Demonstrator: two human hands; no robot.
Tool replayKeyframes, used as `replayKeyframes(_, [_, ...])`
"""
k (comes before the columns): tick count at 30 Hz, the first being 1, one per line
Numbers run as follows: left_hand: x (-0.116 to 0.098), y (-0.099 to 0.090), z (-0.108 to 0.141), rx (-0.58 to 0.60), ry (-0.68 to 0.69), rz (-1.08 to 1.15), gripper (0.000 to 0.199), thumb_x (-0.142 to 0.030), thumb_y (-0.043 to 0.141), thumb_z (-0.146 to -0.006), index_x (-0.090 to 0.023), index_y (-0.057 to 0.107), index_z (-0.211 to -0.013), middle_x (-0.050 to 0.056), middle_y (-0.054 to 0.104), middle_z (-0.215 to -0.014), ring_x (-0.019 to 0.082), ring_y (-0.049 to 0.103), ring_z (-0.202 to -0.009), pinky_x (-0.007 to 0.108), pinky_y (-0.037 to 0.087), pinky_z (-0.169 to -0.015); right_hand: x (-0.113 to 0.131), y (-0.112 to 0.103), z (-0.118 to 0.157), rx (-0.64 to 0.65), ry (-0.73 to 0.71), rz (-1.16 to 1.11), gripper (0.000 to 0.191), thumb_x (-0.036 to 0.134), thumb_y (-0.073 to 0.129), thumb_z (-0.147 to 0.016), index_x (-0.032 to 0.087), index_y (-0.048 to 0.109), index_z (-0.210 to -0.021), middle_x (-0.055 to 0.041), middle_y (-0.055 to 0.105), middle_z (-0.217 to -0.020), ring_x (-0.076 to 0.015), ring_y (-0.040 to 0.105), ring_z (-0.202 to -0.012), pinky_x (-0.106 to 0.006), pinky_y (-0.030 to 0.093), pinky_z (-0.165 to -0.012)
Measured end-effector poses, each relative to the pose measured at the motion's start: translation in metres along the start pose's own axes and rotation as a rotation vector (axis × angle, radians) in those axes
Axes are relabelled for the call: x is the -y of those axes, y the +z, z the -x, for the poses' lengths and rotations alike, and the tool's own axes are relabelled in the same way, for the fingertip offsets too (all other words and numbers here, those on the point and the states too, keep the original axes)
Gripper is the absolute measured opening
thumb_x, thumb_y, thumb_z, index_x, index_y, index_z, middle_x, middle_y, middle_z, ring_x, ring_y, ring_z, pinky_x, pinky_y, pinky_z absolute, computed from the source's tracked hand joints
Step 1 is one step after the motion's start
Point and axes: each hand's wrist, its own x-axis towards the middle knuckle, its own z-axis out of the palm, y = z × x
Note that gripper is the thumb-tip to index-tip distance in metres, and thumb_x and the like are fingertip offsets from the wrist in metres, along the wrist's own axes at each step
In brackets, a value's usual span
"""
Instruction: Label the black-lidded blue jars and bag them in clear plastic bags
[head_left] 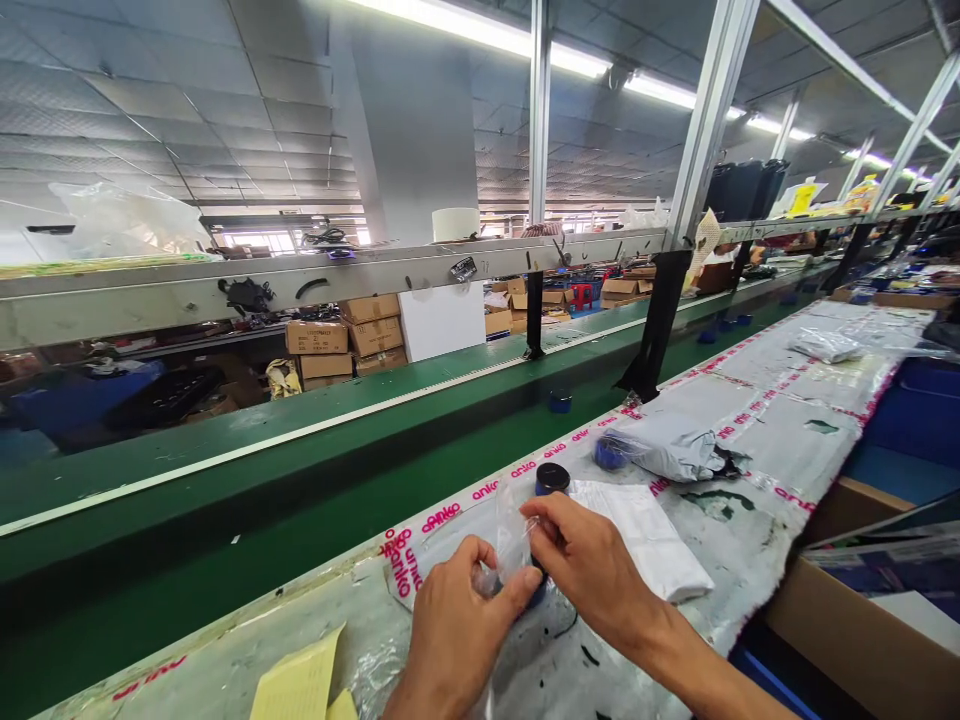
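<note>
My left hand (457,630) and my right hand (592,555) pinch a transparent plastic bag (512,532) from both sides above the workbench. A dark blue item (537,596) sits in the bag's lower part, mostly hidden by my fingers. Just beyond my right hand stands a blue jar with a black lid (553,479). A folded white sheet (641,535) lies to the right of it. Farther up, a grey mailer bag (660,445) lies with a blue object (610,452) at its end.
The bench is covered in plastic sheeting printed with pink "anko" lettering (442,530). A yellow paper pad (296,680) lies near the front. A green conveyor belt (300,470) runs along the left, with a blue jar (559,402) on it. A cardboard box (862,640) stands at the right.
</note>
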Motion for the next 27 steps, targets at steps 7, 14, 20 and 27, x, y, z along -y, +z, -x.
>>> replayKeyframes(7, [0.006,0.001,-0.008,-0.096,0.135,-0.275,0.029,-0.035,0.052,-0.095,-0.022,0.055,-0.069,-0.004,0.060,-0.061,0.016,0.056,-0.059,0.026,0.029,-0.057,-0.007,-0.004,-0.002,0.110,-0.019,0.051,0.019,0.014,0.052,-0.091,0.020,0.067,-0.101,-0.0001,0.068,-0.075,-0.0155,0.062,-0.063,-0.026,0.045,-0.058])
replayKeyframes(14, [0.004,0.000,-0.013,-0.135,0.296,-0.865,0.018,-0.015,0.052,-0.094,-0.019,0.068,-0.085,0.006,0.071,-0.083,0.028,0.069,-0.083,0.033,0.045,-0.067,-0.022,-0.003,0.001,0.072,-0.398,0.552,0.025,0.003,0.046,-0.093,0.019,0.065,-0.091,-0.0037,0.061,-0.078,-0.0205,0.055,-0.073,-0.031,0.035,-0.063])
replayKeyframes(20, [-0.007,-0.007,-0.030,-0.147,0.274,-0.886,0.023,-0.014,0.048,-0.094,-0.015,0.070,-0.091,0.013,0.072,-0.088,0.033,0.070,-0.088,0.036,0.048,-0.069,-0.035,0.004,-0.008,0.072,-0.167,0.424,0.024,0.018,0.047,-0.099,0.019,0.066,-0.086,-0.0057,0.068,-0.079,-0.0206,0.063,-0.074,-0.029,0.036,-0.062])
replayKeyframes(27, [-0.005,0.001,-0.058,-0.201,0.202,-0.764,0.019,-0.022,0.050,-0.098,-0.018,0.068,-0.095,0.007,0.072,-0.091,0.025,0.070,-0.085,0.029,0.043,-0.065,-0.055,0.024,-0.023,0.111,0.014,0.245,0.021,0.026,0.045,-0.101,0.020,0.065,-0.097,0.0023,0.074,-0.072,-0.0133,0.069,-0.060,-0.021,0.045,-0.055])
